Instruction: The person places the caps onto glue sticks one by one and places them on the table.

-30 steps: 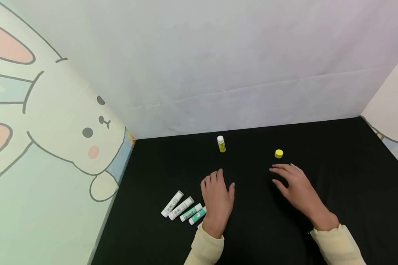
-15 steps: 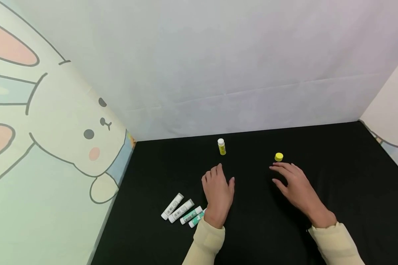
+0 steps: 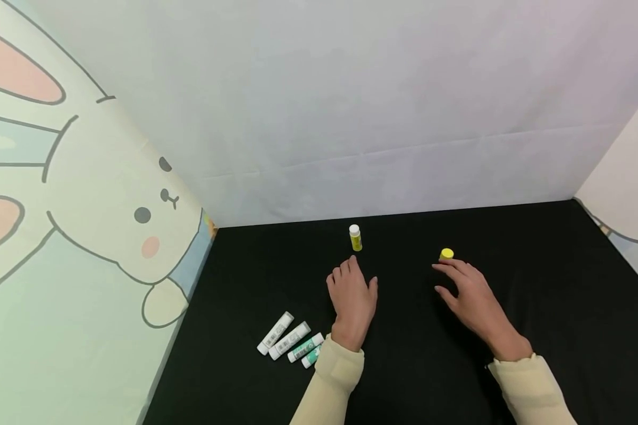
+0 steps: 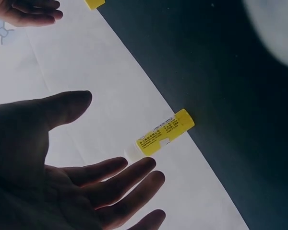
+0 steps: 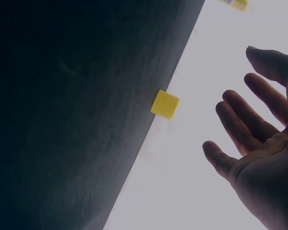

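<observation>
A small yellow glue stick (image 3: pixel 355 239) with a white top stands upright on the black table. My left hand (image 3: pixel 352 298) hovers just in front of it, fingers spread and holding nothing; in the left wrist view, the yellow label of the glue stick (image 4: pixel 165 134) shows beyond the fingertips. Farther right stands a yellow cap (image 3: pixel 446 253), partly covered in the head view by the fingers of my right hand (image 3: pixel 470 298). That hand holds nothing; the right wrist view shows a gap between the cap (image 5: pixel 165 104) and its loosely bent fingers.
Several white tubes, among them one with a green label (image 3: pixel 305 347), lie side by side left of my left forearm, whose sleeve partly hides one. A white cloth wall (image 3: pixel 393 177) rises behind the table's back edge; a rabbit-printed panel (image 3: pixel 101 236) stands at left.
My left hand has moved forward toward the yellow glue stick. My right hand has come slightly closer to the yellow cap, now overlapping it in view. The head view has tilted a little.
</observation>
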{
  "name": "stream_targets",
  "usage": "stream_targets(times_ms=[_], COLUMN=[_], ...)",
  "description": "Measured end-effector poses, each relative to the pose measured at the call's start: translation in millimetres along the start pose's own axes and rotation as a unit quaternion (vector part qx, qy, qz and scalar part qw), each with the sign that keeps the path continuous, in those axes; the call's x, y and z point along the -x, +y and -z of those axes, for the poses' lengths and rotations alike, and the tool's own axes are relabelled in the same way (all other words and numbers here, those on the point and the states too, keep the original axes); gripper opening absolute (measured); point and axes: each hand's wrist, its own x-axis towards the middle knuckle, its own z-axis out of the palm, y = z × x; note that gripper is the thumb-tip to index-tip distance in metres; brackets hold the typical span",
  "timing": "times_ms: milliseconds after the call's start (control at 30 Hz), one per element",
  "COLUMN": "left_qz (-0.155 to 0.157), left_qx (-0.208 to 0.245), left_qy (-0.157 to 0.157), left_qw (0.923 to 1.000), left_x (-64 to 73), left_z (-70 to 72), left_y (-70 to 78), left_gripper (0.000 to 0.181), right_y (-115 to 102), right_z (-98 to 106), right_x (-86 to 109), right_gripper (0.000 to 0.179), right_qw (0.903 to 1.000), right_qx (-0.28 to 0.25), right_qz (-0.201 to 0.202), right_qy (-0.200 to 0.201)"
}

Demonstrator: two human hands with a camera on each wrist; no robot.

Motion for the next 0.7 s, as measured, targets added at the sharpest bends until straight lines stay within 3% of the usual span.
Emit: stream_targets(times_ms=[367,700], left_qz=[0.018,0.036], left_qx=[0.000,0.029], left_qy=[-0.005,-0.017], left_qw=[0.9998,0.9988], left_x=[-16.2,-26.1], left_z=[-2.9,-6.5], left_y=[3.6,2.8], left_gripper=[0.065,0.064], right_y=[6,13], right_z=[0,-1], right_x=[-5.4,-10.1], right_gripper=[0.052,0.054], right_qw=[0.9998,0.9984], right_qx=[0.007,0.022], right_qz=[-0.016,-0.039], right_qy=[-0.013,-0.033])
